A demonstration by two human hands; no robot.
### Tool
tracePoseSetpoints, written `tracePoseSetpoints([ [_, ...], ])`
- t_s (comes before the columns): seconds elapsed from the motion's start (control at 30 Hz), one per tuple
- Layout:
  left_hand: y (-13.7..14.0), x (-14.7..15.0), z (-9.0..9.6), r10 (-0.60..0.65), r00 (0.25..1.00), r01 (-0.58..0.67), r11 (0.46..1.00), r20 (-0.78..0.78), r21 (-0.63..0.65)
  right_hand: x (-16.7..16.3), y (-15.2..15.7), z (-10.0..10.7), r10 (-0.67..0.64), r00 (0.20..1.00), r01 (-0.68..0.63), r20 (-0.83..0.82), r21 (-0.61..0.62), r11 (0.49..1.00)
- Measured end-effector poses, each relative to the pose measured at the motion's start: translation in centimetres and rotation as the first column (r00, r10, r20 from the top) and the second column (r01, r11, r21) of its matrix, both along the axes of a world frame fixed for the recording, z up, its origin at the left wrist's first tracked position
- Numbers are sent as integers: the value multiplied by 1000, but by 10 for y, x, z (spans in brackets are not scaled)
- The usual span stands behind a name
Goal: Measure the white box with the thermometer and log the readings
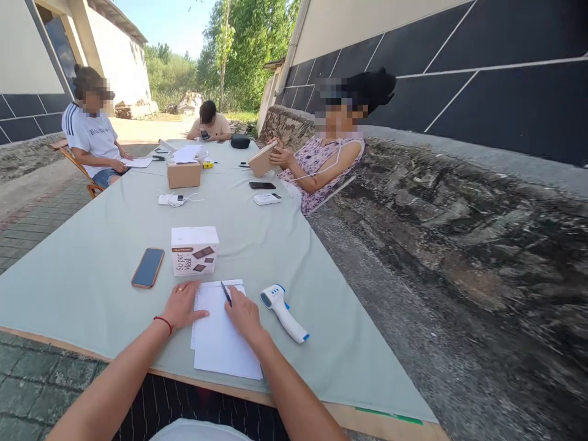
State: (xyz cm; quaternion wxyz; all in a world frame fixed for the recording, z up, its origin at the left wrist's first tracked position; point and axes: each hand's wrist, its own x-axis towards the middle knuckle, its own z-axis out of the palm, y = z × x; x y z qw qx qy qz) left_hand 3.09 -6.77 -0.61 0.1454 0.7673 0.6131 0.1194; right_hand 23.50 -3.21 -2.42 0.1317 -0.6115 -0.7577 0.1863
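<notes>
White sheets of paper (pixel 225 349) lie in front of me at the near edge of the table. My right hand (pixel 244 313) rests on them, its fingers closed round a dark pen (pixel 225 291). Over the left edge of the paper my left hand (pixel 184 304) lies flat with its thumb and fingers apart, a red cord on the wrist. Just beyond the paper stands a white "Super Meal" box (pixel 195 251). A white and blue infrared thermometer (pixel 285 313) lies to the right of my right hand. Left of the box is a phone (pixel 147 267).
Farther along the cloth-covered table (pixel 114 226) are a cardboard box (pixel 184 175), a white cabled device (pixel 171 199), a black phone (pixel 262 185) and a black case (pixel 239 141). Several people sit around it; the one at right holds a brown box (pixel 263 160). A stone wall (pixel 436 226) runs along the right.
</notes>
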Motion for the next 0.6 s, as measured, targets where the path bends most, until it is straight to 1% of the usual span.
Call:
tracePoseSetpoints([
  [0.07, 0, 1, 1, 9, 1000, -9, 1000, 14, -1, 5, 0, -4, 19, 993, -19, -114, 3, 1000],
  [0.13, 0, 2, 1, 17, 999, -17, 1000, 27, 1, 14, 0, -11, 36, 945, -24, -325, 39, 999],
  [0.2, 0, 3, 0, 25, 999, -26, 1000, 40, 5, 25, -1, -20, 29, 839, 7, -543, 65, 998],
  [0.23, 0, 5, -1, 31, 998, -31, 999, 47, 6, 30, -1, -23, 14, 777, 27, -630, 55, 998],
  [0.3, -1, 8, -4, 50, 997, -50, 999, 57, 7, 41, -2, -29, -41, 654, 43, -755, -16, 999],
  [0.37, -3, 13, -7, 72, 996, -72, 997, 60, 9, 50, -2, -33, -92, 530, 25, -843, -93, 995],
  [0.47, -9, 22, -10, 102, 993, -104, 994, 56, 28, 58, -4, -34, -126, 345, -34, -930, -146, 989],
  [0.53, -14, 28, -11, 116, 992, -119, 992, 55, 41, 59, -6, -33, -130, 263, -52, -956, -149, 988],
  [0.6, -18, 32, -12, 125, 991, -127, 991, 54, 46, 56, -10, -31, -117, 229, -39, -966, -129, 991],
])
